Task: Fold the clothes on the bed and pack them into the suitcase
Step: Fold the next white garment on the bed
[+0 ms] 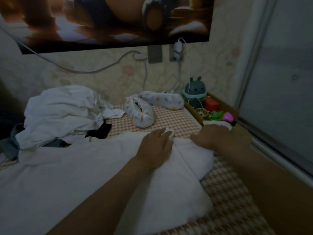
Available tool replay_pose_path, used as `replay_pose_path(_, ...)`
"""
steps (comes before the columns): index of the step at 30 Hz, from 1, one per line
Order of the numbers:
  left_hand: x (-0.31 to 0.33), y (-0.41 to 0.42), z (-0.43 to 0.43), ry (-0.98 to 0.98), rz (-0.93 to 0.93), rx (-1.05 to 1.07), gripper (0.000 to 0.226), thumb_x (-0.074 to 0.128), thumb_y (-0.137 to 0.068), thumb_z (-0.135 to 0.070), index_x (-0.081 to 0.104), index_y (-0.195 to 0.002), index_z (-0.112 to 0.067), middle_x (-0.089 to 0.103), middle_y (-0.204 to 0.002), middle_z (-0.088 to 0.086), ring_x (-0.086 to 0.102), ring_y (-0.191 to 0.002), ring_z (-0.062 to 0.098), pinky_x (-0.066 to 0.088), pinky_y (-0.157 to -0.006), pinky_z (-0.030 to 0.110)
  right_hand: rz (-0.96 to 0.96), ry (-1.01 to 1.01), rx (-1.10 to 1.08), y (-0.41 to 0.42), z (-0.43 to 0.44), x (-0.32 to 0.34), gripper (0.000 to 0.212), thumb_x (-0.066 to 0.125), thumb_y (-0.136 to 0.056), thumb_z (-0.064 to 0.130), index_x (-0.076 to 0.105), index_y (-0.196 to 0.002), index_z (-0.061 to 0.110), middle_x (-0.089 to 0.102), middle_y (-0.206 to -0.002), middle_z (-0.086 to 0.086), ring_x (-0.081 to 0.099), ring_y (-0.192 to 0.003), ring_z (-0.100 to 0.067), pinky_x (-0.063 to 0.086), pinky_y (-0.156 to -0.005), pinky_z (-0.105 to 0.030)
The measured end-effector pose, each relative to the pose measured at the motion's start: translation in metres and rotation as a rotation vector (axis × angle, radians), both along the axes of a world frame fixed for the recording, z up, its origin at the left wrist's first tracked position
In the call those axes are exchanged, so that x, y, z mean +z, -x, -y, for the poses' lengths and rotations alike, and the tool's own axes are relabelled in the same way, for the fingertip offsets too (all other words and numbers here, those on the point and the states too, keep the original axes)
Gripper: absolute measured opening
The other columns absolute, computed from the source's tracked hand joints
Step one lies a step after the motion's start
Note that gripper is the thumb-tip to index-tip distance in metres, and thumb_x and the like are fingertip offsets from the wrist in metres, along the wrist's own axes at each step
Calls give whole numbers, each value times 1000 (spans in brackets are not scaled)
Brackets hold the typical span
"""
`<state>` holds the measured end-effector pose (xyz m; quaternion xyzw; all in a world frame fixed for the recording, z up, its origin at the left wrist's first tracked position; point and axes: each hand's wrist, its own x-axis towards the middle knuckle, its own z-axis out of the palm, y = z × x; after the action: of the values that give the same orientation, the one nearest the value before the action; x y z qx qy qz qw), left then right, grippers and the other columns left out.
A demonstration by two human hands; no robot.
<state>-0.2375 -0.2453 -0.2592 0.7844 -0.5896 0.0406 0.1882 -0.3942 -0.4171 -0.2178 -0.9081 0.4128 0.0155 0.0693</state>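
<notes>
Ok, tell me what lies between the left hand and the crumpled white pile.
Head view: a black cloth at the edge of the crumpled white pile, then a strip of checked bedcover, before the left hand holding the white garment.

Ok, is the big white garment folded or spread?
Mostly spread: the big white garment lies wide and flat across the checked bed cover.

The garment [84, 175] is white, the bedsheet [169, 119] houndstooth (orange and cream)
</notes>
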Motion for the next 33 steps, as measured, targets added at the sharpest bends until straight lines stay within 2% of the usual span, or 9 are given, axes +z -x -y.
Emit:
replay_pose_path(2, -4, 25, 12, -198, -100, -19, 63, 22, -97, -60, 20, -153, -31, 14, -161, 0, 12, -148, 22, 10, -120, 45, -62, -199, 23, 8, 3, 0, 61, 50, -90, 59, 54, -128, 11, 51, -137, -11, 53, -117, -25, 43, -92, -30)
replay_pose_path(5, -11, 50, 22, -373, -87, 13, 68, 21, -98, -60, -1, -154, -30, -4, -163, 1, -7, -149, 23, -4, -119, 50, 281, -379, 45, 13, 1, 3, 45, 50, -96, 49, 62, -109, 8, 58, -117, -8, 55, -101, -23, 37, -75, -25)
replay_pose_path(10, 18, 63, 16, 113, -235, -45, 75, 42, -87, -52, 17, -154, -26, 26, -158, -1, 26, -142, 19, 22, -117, 42, 742, -457, 43, 12, -16, 15, 42, 53, -97, 40, 63, -83, 2, 57, -81, -15, 52, -74, -18, 34, -57, -29)
replay_pose_path(16, 55, 55, 5, 125, -305, -62, 62, 62, -91, -32, 36, -146, -20, 49, -140, -2, 48, -126, 17, 37, -96, 20, 843, -851, -5, -7, -37, 30, 26, 52, -89, 16, 54, -63, 16, 49, -70, -12, 45, -68, -21, 39, -67, -33)
replay_pose_path(19, 60, 33, -8, 231, -297, 26, 15, 54, -95, -17, 65, -105, -23, 67, -94, -6, 61, -85, 15, 39, -66, 15, 720, -823, 39, -5, -43, 32, 26, 45, -90, -1, 70, -89, 7, 48, -73, -9, 40, -65, -16, 34, -58, -24)
replay_pose_path(24, 64, 14, -37, 306, -430, 328, 20, 50, -91, -14, 58, -73, -20, 59, -70, -4, 57, -68, 17, 44, -57, 30, 419, -660, 340, 15, -53, 24, 36, 53, -86, 4, 72, -108, 25, 69, -99, 5, 60, -84, -11, 46, -71, -22)
replay_pose_path(26, 54, 0, -52, 137, -370, 483, 15, 51, -89, -16, 62, -78, -17, 63, -80, 2, 59, -78, 22, 43, -61, 29, 389, -682, 441, 10, -57, 16, 39, 60, -86, 7, 68, -119, 26, 69, -112, 7, 62, -94, -6, 49, -82, -21)
replay_pose_path(29, 37, -9, -73, -194, -229, 551, 36, 51, -91, -25, 60, -124, -12, 58, -129, 10, 53, -120, 26, 43, -99, 35, 382, -649, 490, -3, -69, 9, 24, 69, -86, 20, 72, -108, 26, 71, -105, 7, 65, -96, -10, 54, -84, -25)
replay_pose_path(33, 52, 16, -70, 9, -189, 303, 46, 39, -90, -36, 54, -131, -24, 58, -126, -4, 54, -116, 19, 45, -93, 33, 318, -415, 469, -20, -81, 4, 29, 58, -93, 22, 54, -64, 15, 54, -68, -6, 51, -66, -21, 38, -58, -32)
